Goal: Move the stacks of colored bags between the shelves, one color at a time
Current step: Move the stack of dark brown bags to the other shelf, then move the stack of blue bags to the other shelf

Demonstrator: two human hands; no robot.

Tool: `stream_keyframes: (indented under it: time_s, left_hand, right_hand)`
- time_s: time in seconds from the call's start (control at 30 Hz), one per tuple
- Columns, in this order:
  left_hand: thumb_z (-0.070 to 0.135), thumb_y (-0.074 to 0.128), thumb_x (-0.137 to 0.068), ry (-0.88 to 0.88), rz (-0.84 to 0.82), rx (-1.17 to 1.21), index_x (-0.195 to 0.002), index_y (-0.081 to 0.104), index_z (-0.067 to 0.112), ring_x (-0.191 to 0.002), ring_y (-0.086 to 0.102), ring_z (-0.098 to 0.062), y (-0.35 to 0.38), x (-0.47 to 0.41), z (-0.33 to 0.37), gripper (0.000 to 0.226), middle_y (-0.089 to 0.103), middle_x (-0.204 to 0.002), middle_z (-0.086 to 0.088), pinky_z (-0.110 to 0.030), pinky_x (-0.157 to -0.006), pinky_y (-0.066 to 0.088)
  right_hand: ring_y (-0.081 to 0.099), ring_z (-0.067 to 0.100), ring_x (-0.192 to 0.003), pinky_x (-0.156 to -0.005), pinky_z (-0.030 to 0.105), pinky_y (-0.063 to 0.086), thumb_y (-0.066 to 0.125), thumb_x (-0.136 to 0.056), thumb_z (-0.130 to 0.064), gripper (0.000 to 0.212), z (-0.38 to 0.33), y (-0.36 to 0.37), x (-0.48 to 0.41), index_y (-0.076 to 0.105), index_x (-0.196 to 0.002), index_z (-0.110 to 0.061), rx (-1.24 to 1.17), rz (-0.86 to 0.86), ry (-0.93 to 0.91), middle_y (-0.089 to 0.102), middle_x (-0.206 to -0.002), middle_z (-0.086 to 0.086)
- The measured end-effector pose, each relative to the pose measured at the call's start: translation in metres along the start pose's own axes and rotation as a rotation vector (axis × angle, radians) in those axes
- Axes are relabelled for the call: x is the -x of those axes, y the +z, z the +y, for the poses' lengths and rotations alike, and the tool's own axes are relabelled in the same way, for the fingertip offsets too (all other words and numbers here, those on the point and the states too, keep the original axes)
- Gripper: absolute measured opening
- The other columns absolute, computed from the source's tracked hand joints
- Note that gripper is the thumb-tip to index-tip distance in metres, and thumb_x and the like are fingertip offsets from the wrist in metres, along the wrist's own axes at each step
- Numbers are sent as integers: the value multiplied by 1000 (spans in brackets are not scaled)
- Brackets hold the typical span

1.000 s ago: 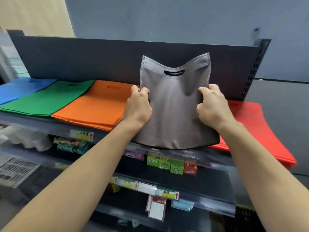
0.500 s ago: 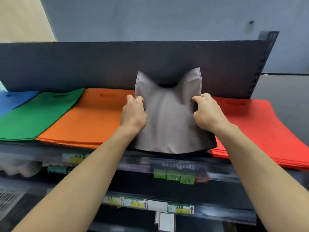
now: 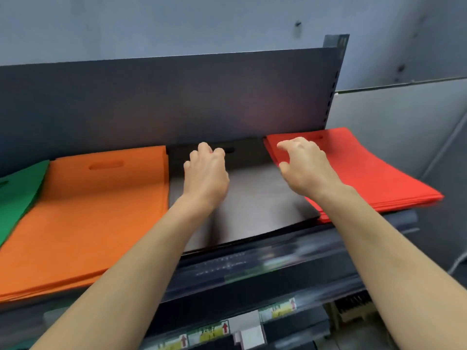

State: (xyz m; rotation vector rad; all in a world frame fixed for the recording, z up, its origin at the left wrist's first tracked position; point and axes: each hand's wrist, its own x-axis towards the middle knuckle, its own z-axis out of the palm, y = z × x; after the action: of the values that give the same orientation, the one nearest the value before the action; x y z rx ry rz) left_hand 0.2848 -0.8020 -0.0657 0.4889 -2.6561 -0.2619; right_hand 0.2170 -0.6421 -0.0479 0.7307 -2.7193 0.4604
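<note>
Hovering over grey bag stack (image 3: 252, 198), slotted flat between orange stack (image 3: 101, 210) and red stack (image 3: 366, 178) by colour: left hand (image 3: 206, 173), right hand (image 3: 305, 165), loosely curled, empty.

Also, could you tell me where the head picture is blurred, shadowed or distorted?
Head view: motion blur smears the price labels and the shelf's front rail below the bags; head view: the left hand casts a soft shadow on the grey bags, whose far end lies dark beneath the back panel; head view: that panel's top edge bows slightly from wide-angle distortion; no glare visible.
</note>
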Motion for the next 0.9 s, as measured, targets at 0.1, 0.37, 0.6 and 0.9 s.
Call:
stream_keyframes:
  time_s: [0.1, 0.37, 0.6, 0.9]
  left_hand:
    - [6, 46, -90, 161, 45, 134, -117, 55, 5, -106, 46, -32, 5, -3, 46, 29, 46, -119, -12, -41, -90, 40]
    - [2, 47, -83, 604, 230, 364, -107, 64, 4, -93, 54, -37, 8, 11, 203, 30, 58, -108, -17, -47, -78, 45]
    - [6, 48, -85, 843, 249, 525, -109, 63, 6, -102, 53, -34, 9, 56, 368, 28, 57, -109, -14, -43, -84, 42]
    - [10, 45, -92, 1016, 73, 676, -122, 56, 10, -109, 49, -30, 40, 136, 565, 32, 53, -119, -10, -40, -93, 39]
  right_hand:
    - [46, 35, -119, -98, 43, 39, 49, -89, -12, 39, 22, -22, 14, 53, -128, -10, 35, 95, 33, 52, -128, 14]
    - [46, 32, -117, -95, 39, 35, 49, -93, -20, 33, 124, -100, 77, 53, -124, -10, 266, 295, 218, 52, -128, 12]
    - [45, 34, -116, -92, 38, 35, 51, -93, -18, 31, 238, -182, 157, 54, -122, -7, 385, 386, 425, 53, -127, 13]
    - [47, 34, -111, -91, 42, 39, 51, -93, -16, 28, 385, -259, 276, 55, -118, -4, 450, 390, 739, 54, -121, 15]
